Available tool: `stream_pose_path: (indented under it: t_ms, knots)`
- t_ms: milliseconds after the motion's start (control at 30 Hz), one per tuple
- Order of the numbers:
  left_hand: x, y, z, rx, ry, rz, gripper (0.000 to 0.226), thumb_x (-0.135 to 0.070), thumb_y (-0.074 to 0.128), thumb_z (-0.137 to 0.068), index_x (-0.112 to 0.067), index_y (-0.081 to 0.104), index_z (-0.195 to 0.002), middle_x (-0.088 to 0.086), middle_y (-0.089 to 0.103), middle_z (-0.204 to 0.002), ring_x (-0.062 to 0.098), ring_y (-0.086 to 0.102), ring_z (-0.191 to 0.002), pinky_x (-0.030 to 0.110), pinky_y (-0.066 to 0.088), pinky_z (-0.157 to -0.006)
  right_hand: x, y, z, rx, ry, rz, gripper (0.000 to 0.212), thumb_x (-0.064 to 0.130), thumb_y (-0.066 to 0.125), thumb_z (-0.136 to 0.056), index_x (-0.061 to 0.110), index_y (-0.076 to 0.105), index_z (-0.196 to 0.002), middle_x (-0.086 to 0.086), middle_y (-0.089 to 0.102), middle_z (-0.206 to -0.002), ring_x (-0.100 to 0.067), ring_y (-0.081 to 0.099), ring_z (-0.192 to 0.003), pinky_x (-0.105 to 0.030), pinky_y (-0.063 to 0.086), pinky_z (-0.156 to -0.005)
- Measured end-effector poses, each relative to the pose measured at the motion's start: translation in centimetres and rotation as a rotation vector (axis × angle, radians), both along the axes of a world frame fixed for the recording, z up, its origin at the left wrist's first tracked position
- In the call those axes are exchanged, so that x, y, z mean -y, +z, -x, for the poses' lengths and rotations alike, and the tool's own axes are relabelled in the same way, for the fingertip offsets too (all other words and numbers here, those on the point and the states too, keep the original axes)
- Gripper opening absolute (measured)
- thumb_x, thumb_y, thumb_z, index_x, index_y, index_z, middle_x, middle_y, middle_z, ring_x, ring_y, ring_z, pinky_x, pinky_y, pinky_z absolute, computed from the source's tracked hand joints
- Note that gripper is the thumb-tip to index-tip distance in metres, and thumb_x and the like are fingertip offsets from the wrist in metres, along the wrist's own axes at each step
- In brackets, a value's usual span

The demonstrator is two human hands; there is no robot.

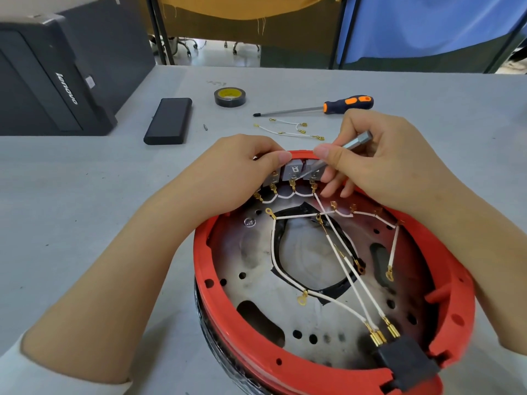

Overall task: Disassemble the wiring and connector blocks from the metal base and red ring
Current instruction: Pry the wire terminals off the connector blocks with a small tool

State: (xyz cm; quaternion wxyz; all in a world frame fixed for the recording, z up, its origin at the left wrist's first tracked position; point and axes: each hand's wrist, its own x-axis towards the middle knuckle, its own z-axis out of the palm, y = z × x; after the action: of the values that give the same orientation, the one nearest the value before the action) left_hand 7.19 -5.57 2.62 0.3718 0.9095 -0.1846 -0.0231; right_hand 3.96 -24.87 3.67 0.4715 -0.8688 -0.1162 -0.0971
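Grey tabletop (85, 195), with fabric partitions and chair legs behind the far edge. Red ring (201, 269) sits near the front edge, seated round the perforated metal base (256, 283), black band under it.

Grey connector blocks (293, 171) line the far inner rim of the ring. Left hand (228, 178) grips the left end of that row, thumb tip on top of the blocks, other fingers curled over the rim and hidden behind it. Right hand (393, 166) pinches a hex-shank driver bit (339, 153) between thumb and forefinger; bit tip is down at the front face of the blocks, just above the brass terminals (292, 185). Exact contact point is blurred, probably on a terminal screw. Right ring and little fingers curl down beside the blocks.

White wires (342, 269) loop between the terminals and fan across the base to a black plug block (405, 363) clipped at the near rim. Right forearm covers the ring's right far side, so the terminals there are only partly visible.

Beyond the hands: loose white jumper wires (288, 129), orange-and-black screwdriver (316, 106), roll of black tape (229, 96), flat black case (168, 121), a small loose bit or screw (205, 127), Lenovo box (51, 81) at far left.
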Motion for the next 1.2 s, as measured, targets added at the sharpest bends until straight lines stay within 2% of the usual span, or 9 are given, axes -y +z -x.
stream_pose_path:
  t_ms: [100, 367, 600, 700, 800, 900, 1000, 1133, 1200]
  knots:
    - [0.0, 0.01, 0.0, 0.006, 0.0, -0.009, 0.023, -0.045, 0.045, -0.094, -0.035, 0.066, -0.094, -0.026, 0.056, -0.055, 0.0, 0.048, -0.037, 0.013, 0.037, -0.034, 0.08, -0.08, -0.09, -0.01, -0.006, 0.004, 0.025, 0.02, 0.064, -0.091, 0.015, 0.051, -0.071, -0.003, 0.069, -0.062, -0.02, 0.07, -0.055, -0.036, 0.056, -0.047]
    - [-0.07, 0.06, 0.05, 0.015, 0.002, -0.008, 0.023, -0.046, 0.046, -0.094, -0.035, 0.066, -0.095, -0.009, 0.06, -0.066, 0.003, 0.047, -0.036, 0.014, 0.037, -0.034, 0.17, 0.01, 0.13, 0.002, -0.04, 0.031, 0.025, 0.017, 0.063, -0.089, 0.015, 0.05, -0.068, 0.0, 0.069, -0.06, -0.015, 0.068, -0.05, -0.018, 0.049, -0.045]
    - [-0.08, 0.15, 0.08, -0.002, 0.01, -0.015, 0.023, -0.048, 0.046, -0.093, -0.036, 0.066, -0.094, -0.008, 0.061, -0.068, 0.004, 0.047, -0.035, 0.017, 0.039, -0.032, -0.04, 0.14, 0.45, 0.001, -0.033, 0.094, 0.021, 0.018, 0.063, -0.088, 0.008, 0.051, -0.073, -0.002, 0.068, -0.06, -0.019, 0.065, -0.044, -0.027, 0.053, -0.044]
    - [-0.08, 0.22, 0.13, 0.0, 0.012, -0.03, 0.023, -0.049, 0.045, -0.093, -0.038, 0.065, -0.093, -0.007, 0.063, -0.072, 0.007, 0.05, -0.039, 0.02, 0.042, -0.034, -0.07, 0.05, 0.46, 0.061, -0.065, 0.198, 0.022, 0.025, 0.064, -0.087, 0.015, 0.052, -0.072, -0.005, 0.064, -0.057, -0.009, 0.06, -0.043, -0.021, 0.049, -0.046]
    - [-0.04, 0.25, 0.18, 0.003, 0.013, -0.045, 0.023, -0.049, 0.044, -0.093, -0.038, 0.065, -0.093, -0.007, 0.064, -0.072, 0.01, 0.053, -0.042, 0.022, 0.044, -0.036, -0.25, 0.09, 0.52, 0.112, -0.118, 0.285, 0.024, 0.033, 0.068, -0.084, 0.025, 0.051, -0.069, 0.006, 0.06, -0.057, 0.0, 0.058, -0.051, -0.011, 0.041, -0.047]
    - [-0.04, 0.31, 0.2, 0.01, 0.01, -0.054, 0.024, -0.049, 0.044, -0.093, -0.038, 0.065, -0.095, -0.008, 0.063, -0.072, 0.014, 0.057, -0.049, 0.024, 0.046, -0.039, -0.37, 0.25, 0.57, 0.086, -0.09, 0.227, 0.022, 0.036, 0.072, -0.08, 0.025, 0.055, -0.07, 0.016, 0.065, -0.066, -0.001, 0.059, -0.047, -0.011, 0.042, -0.044]
    - [0.0, 0.34, 0.21, 0.012, 0.01, -0.056, 0.025, -0.049, 0.044, -0.093, -0.037, 0.066, -0.095, -0.008, 0.063, -0.072, 0.016, 0.059, -0.055, 0.024, 0.046, -0.042, -0.36, 0.31, 0.53, 0.078, -0.04, 0.166, 0.015, 0.033, 0.074, -0.08, 0.024, 0.063, -0.075, 0.021, 0.064, -0.062, 0.001, 0.059, -0.046, -0.008, 0.04, -0.044]
    - [0.01, 0.32, 0.14, 0.013, 0.006, -0.052, 0.024, -0.048, 0.044, -0.093, -0.037, 0.066, -0.095, -0.01, 0.062, -0.068, 0.014, 0.057, -0.051, 0.023, 0.045, -0.039, -0.39, 0.3, 0.6, 0.06, 0.062, 0.094, 0.007, 0.026, 0.071, -0.084, 0.022, 0.068, -0.079, 0.024, 0.059, -0.051, 0.008, 0.057, -0.049, -0.004, 0.039, -0.05]
    - [0.02, 0.25, 0.08, 0.012, 0.009, -0.049, 0.024, -0.048, 0.044, -0.093, -0.037, 0.066, -0.094, -0.011, 0.06, -0.063, 0.012, 0.054, -0.044, 0.022, 0.044, -0.036, -0.41, 0.26, 0.56, 0.07, 0.065, 0.103, 0.011, 0.03, 0.068, -0.086, 0.023, 0.065, -0.077, 0.024, 0.059, -0.05, 0.003, 0.056, -0.046, -0.008, 0.04, -0.049]
